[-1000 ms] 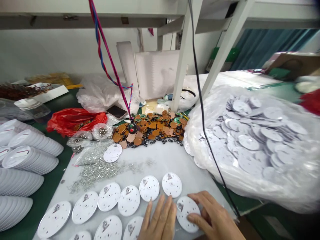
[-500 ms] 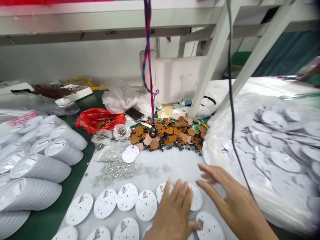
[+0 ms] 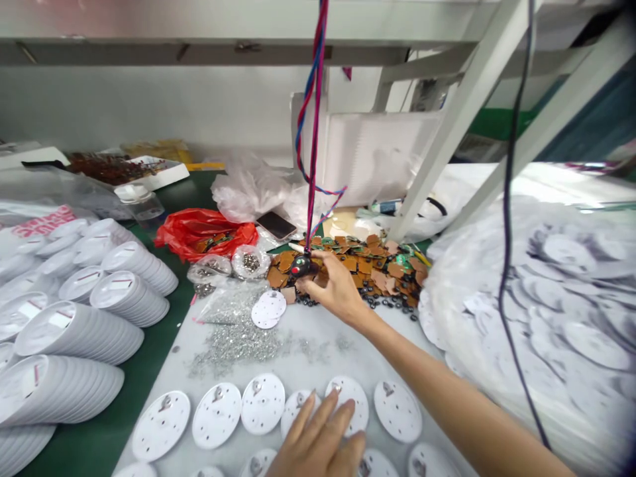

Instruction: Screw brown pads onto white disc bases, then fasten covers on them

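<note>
The right hand (image 3: 338,289) reaches in from the lower right, its fingers curled and closed on a small round black switch (image 3: 300,265) with a red button. The switch hangs from twisted red and blue wires (image 3: 314,146), just over a heap of brown chips (image 3: 377,268) that has black beads (image 3: 382,303) along its near edge.

The left hand (image 3: 318,440) lies at the bottom of the view, open with its fingers spread, over rows of white discs (image 3: 262,403). Its fingertips (image 3: 348,409) are on or just above one disc (image 3: 358,397); the view does not settle which. The discs are drilled with small holes and lie flat and apart on a white sheet (image 3: 318,338).

Farther up the sheet, two overlapping discs (image 3: 269,309) sit beside a scatter of silver bits (image 3: 238,344). Past them are a red bag (image 3: 203,233) and a phone (image 3: 275,225). To the left, stacks of discs (image 3: 129,285) lie on their sides on a green mat (image 3: 163,391). To the right, a clear bag of loose discs (image 3: 546,331) bulges behind a hanging black cable (image 3: 507,218).
</note>
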`<state>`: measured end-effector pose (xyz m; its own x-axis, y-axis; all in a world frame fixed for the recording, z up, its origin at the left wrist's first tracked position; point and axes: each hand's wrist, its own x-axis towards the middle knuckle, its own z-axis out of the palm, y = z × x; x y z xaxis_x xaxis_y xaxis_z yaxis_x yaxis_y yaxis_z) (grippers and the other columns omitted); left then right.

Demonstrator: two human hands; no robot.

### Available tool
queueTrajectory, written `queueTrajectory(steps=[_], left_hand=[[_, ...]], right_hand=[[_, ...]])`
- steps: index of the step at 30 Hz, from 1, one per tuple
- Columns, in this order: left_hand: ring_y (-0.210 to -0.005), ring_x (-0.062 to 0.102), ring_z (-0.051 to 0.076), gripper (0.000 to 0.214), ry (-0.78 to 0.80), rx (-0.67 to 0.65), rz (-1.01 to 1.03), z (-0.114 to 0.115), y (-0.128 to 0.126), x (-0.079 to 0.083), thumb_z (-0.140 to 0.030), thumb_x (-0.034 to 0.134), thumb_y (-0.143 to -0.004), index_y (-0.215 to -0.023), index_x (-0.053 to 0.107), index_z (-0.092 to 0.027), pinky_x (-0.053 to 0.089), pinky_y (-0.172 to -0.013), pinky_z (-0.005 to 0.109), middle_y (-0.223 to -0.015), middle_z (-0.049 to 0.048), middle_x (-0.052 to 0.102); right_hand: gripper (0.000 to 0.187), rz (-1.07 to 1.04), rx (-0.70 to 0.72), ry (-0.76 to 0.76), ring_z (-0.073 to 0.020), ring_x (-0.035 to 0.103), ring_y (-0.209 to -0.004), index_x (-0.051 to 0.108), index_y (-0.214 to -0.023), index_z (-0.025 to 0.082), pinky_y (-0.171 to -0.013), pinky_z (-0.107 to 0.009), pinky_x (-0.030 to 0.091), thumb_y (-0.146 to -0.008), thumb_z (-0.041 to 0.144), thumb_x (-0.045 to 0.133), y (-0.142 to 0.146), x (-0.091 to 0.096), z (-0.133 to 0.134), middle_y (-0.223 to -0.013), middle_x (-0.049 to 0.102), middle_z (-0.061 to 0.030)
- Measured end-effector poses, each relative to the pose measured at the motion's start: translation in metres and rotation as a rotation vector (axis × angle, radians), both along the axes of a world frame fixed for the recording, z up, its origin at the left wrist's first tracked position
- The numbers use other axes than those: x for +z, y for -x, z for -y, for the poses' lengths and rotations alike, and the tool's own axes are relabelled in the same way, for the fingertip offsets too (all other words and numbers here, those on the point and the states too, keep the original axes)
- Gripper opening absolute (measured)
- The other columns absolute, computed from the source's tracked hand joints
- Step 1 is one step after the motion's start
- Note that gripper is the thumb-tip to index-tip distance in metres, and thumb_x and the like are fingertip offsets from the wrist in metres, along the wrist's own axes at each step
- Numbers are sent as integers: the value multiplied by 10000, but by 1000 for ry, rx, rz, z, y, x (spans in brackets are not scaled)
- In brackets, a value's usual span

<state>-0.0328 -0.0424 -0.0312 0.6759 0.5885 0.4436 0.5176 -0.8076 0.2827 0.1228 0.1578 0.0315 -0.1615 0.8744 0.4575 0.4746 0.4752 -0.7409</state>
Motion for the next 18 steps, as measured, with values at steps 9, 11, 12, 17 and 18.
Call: queueTrajectory(steps=[9, 11, 12, 17, 18], left_hand=[[-1214, 692, 289, 306, 208, -44, -58, -25, 27, 40, -236, 592, -1008, -1312, 589, -194, 558, -1071, 482, -1301, 98, 720], [-1175, 711, 274, 338, 215, -45, -33, -29, 30, 46, -198, 576, -997, -1335, 574, -198, 571, -1054, 470, -1273, 92, 731], [-1151, 721, 271, 337, 215, -33, -13, -31, 31, 48, -191, 569, -995, -1332, 574, -195, 576, -1045, 469, -1252, 95, 738], [-1078, 725, 273, 301, 274, 1, 70, -48, 16, 55, -129, 477, -1001, -1258, 624, -183, 600, -955, 470, -1188, 113, 744], [-1075, 718, 276, 311, 305, 16, 77, -55, 11, 57, -110, 448, -1002, -1235, 641, -182, 596, -945, 479, -1180, 114, 742]], right_hand=[[240, -340, -119, -131, -173, 621, -726, 567, -929, 228, -719, -340, 528, -802, 229, 771, -19, 42, 21, -813, 616, 28], [253, -455, -177, -143, -158, 611, -637, 524, -942, 252, -663, -338, 522, -847, 286, 756, -32, 47, 41, -779, 595, 49], [265, -504, -185, -143, -152, 606, -597, 501, -947, 262, -632, -335, 521, -864, 310, 748, -38, 47, 49, -762, 588, 60], [303, -620, -199, -113, -144, 568, -499, 489, -934, 273, -566, -326, 495, -866, 322, 781, -52, 36, 60, -633, 590, 93], [298, -631, -204, -103, -143, 564, -495, 498, -934, 272, -567, -324, 490, -866, 319, 785, -52, 34, 59, -619, 592, 95]])
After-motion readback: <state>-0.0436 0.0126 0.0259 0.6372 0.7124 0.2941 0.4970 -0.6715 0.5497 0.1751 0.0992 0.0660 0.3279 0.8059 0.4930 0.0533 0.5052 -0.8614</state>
